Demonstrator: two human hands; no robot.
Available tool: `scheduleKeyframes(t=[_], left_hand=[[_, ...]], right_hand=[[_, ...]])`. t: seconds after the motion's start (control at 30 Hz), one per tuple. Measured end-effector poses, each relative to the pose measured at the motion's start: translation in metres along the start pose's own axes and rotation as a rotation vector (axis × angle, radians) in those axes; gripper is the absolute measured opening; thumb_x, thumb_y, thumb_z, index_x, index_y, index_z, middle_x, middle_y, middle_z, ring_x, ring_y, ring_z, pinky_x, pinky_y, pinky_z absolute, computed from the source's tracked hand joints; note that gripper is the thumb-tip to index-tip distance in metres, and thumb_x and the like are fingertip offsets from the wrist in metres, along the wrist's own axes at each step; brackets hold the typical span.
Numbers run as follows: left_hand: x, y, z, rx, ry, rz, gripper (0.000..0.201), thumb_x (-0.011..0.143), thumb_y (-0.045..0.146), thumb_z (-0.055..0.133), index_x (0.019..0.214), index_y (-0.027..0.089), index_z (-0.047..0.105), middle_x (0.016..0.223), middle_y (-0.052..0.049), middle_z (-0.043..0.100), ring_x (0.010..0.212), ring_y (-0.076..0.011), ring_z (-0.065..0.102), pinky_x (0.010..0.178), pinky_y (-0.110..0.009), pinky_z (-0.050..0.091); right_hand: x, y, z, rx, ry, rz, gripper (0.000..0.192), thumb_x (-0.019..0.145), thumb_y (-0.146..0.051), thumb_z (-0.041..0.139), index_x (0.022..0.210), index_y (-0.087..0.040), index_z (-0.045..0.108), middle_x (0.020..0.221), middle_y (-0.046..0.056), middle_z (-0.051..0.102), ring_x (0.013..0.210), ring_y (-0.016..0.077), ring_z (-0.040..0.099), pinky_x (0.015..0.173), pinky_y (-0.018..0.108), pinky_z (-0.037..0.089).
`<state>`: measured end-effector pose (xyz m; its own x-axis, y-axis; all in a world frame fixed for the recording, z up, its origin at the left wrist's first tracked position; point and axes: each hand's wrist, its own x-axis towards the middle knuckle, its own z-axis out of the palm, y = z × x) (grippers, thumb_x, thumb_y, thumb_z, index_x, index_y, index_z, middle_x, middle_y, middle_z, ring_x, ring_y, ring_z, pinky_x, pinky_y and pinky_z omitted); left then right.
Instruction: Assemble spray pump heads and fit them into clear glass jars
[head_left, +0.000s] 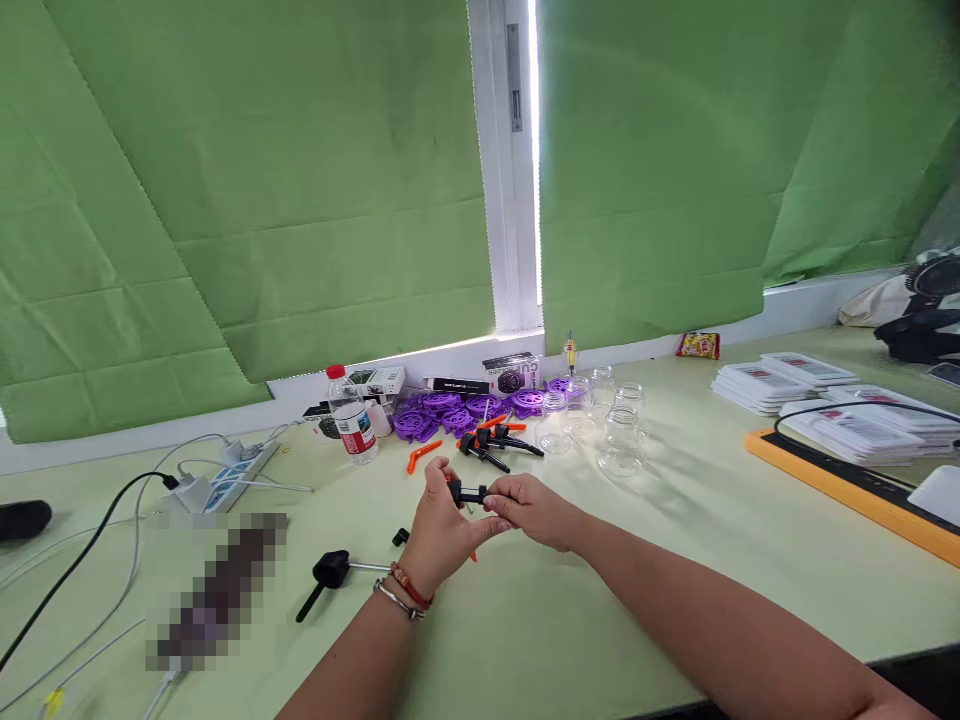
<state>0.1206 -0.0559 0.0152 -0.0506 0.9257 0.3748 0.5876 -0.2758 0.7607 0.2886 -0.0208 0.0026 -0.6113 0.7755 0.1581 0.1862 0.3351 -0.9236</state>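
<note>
Holding a small black clamp (469,494) with both hands above the bench (675,560).

At 9 o'clock of the hands a power strip (225,482) lies, and a black tool (330,575) rests just beside the left wrist. The left hand (439,530) pinches the clamp's left end with closed fingers; the right hand (532,510) grips its right end the same way. At 12 o'clock lie purple parts (450,412), at 1 o'clock glass jars (619,435), at 3 o'clock stacked booklets (780,385).

Green curtains (262,200), pale green table (600,600), purple discs (442,412), clear jars (622,435), a red-capped bottle (351,415), an orange-edged tray (847,485), a black-and-orange clamp (469,494).
</note>
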Motion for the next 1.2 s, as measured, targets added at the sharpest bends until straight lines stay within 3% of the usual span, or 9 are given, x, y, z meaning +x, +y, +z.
scheduleKeyframes(t=[0.2,0.4,0.57,0.7,0.83,0.9,1.03,1.2], left_hand=[[0.002,-0.003,0.008,0.122,0.133,-0.219,0.07,0.04,0.044,0.078,0.093,0.017,0.042,0.078,0.0,0.049,0.072,-0.0197,0.05,0.063,-0.033,0.043],[0.004,-0.011,0.01,0.05,0.168,-0.137,0.056,0.047,0.048,0.076,0.089,0.018,0.054,0.076,0.0,0.055,0.07,-0.0184,0.053,0.062,-0.029,0.042],[0.004,-0.011,0.006,0.101,0.131,-0.137,0.038,0.06,0.049,0.068,0.08,0.019,0.057,0.062,0.005,0.048,0.06,-0.0144,0.047,0.055,-0.025,0.036],[0.003,-0.01,0.006,0.133,0.083,-0.103,0.047,0.066,0.051,0.063,0.098,0.019,0.053,0.063,0.005,0.047,0.058,-0.014,0.046,0.056,-0.026,0.038],[0.0,-0.007,0.009,0.2,0.054,-0.042,0.065,0.064,0.049,0.064,0.114,0.016,0.04,0.074,0.002,0.051,0.062,-0.0163,0.05,0.059,-0.029,0.041],[-0.002,-0.006,0.01,0.195,0.052,-0.052,0.074,0.058,0.048,0.069,0.114,0.014,0.035,0.078,0.0,0.052,0.066,-0.018,0.052,0.059,-0.031,0.042],[-0.005,-0.002,0.012,0.172,0.021,-0.044,0.074,0.05,0.045,0.074,0.106,0.017,0.035,0.088,-0.004,0.053,0.076,-0.0205,0.054,0.064,-0.032,0.045],[-0.008,0.001,0.016,0.244,0.004,-0.006,0.079,0.046,0.047,0.075,0.107,0.016,0.036,0.097,-0.006,0.049,0.089,-0.0237,0.053,0.071,-0.036,0.046]], right_hand=[[0.001,-0.001,0.0,-0.026,0.006,0.019,0.026,0.088,-0.035,0.044,0.068,-0.017,0.045,0.061,-0.004,0.035,0.054,0.0085,0.028,0.048,0.022,0.024],[0.0,-0.002,-0.002,0.039,-0.008,0.085,0.025,0.087,-0.036,0.044,0.07,-0.018,0.044,0.059,-0.005,0.033,0.052,0.0083,0.025,0.046,0.022,0.022],[0.001,-0.003,0.004,0.13,0.036,0.143,0.025,0.086,-0.038,0.046,0.071,-0.019,0.043,0.058,-0.006,0.034,0.05,0.0077,0.025,0.044,0.021,0.021],[0.0,-0.007,0.006,0.264,0.055,0.201,0.026,0.085,-0.038,0.048,0.07,-0.018,0.043,0.054,-0.007,0.032,0.047,0.0063,0.024,0.043,0.021,0.019],[0.0,-0.006,0.003,0.384,0.05,0.202,0.024,0.084,-0.037,0.051,0.071,-0.016,0.048,0.049,-0.008,0.036,0.044,0.005,0.026,0.044,0.02,0.02],[0.001,-0.004,0.001,0.39,0.039,0.207,0.024,0.083,-0.037,0.052,0.074,-0.015,0.051,0.047,-0.007,0.041,0.043,0.0052,0.031,0.044,0.02,0.023],[0.001,-0.003,-0.002,0.337,0.009,0.237,0.021,0.083,-0.034,0.051,0.074,-0.015,0.053,0.045,-0.006,0.046,0.039,0.0062,0.038,0.044,0.021,0.03],[-0.002,-0.007,0.0,0.339,0.023,0.27,0.017,0.082,-0.028,0.051,0.07,-0.015,0.051,0.041,-0.007,0.043,0.037,0.0058,0.034,0.044,0.021,0.029]])
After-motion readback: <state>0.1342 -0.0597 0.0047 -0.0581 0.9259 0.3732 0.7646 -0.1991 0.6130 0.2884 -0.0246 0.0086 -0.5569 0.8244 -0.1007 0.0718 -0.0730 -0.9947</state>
